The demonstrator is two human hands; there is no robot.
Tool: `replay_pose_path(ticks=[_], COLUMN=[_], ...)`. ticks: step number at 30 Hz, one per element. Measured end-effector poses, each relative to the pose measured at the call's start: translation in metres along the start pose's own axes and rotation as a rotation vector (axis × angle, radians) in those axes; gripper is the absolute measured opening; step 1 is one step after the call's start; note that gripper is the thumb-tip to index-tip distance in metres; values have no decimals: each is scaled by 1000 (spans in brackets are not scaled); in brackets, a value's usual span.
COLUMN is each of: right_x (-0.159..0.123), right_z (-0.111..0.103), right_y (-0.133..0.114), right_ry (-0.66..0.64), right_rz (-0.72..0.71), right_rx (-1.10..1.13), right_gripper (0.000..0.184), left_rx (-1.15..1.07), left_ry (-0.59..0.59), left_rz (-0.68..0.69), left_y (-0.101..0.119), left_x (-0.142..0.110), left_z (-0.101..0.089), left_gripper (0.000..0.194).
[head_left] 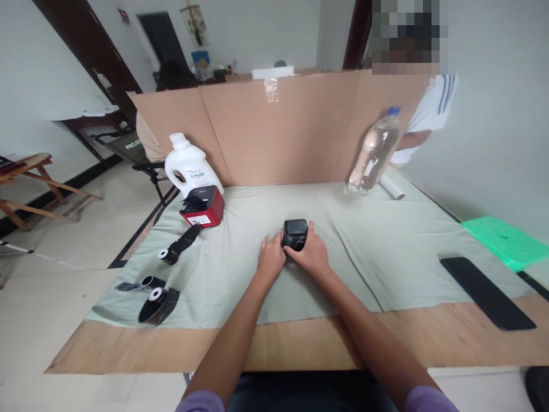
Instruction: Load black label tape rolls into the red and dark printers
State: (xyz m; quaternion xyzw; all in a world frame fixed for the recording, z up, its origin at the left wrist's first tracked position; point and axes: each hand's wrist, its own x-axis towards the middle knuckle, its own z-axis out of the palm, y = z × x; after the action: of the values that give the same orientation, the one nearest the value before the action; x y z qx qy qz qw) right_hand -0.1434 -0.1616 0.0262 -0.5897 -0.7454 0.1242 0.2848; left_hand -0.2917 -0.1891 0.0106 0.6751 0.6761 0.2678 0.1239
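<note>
A small black boxy device (295,233) with a flat, screen-like top panel rests at the middle of the cloth-covered table. My right hand (314,252) grips it from the right, with the thumb across its near side and a finger along its right edge. From the left, my left hand (271,256) presses its fingertips against the device's left side. What the hidden fingers do underneath I cannot make out.
Left on the table are a red-and-black box-shaped machine (202,207), a white jug (189,163), and black ribbon on rolls (158,303). A water bottle (374,151) leans by the cardboard screen (283,137). A phone (486,293) lies right; a person (433,109) stands behind.
</note>
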Motion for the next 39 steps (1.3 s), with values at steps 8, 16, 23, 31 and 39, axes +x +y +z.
replay_pose_path(ticks=[8, 16, 23, 31, 39], right_x=[-3, -1, -2, -5, -4], right_z=[1, 3, 6, 11, 17], right_y=[-6, -14, -15, -9, -5], right_ry=[-4, -4, 12, 83, 99], right_rz=[7, 97, 113, 109, 91], right_rx=[-41, -49, -70, -26, -21], right_gripper=[120, 118, 115, 113, 115], left_rx=[8, -47, -205, -802, -1070], left_ry=[-11, -18, 0, 70, 7], left_rz=[6, -1, -26, -132, -133], left_y=[0, 1, -5, -21, -13], left_x=[0, 1, 4, 8, 12], left_z=[0, 0, 2, 16, 18], left_gripper=[61, 65, 64, 79, 93])
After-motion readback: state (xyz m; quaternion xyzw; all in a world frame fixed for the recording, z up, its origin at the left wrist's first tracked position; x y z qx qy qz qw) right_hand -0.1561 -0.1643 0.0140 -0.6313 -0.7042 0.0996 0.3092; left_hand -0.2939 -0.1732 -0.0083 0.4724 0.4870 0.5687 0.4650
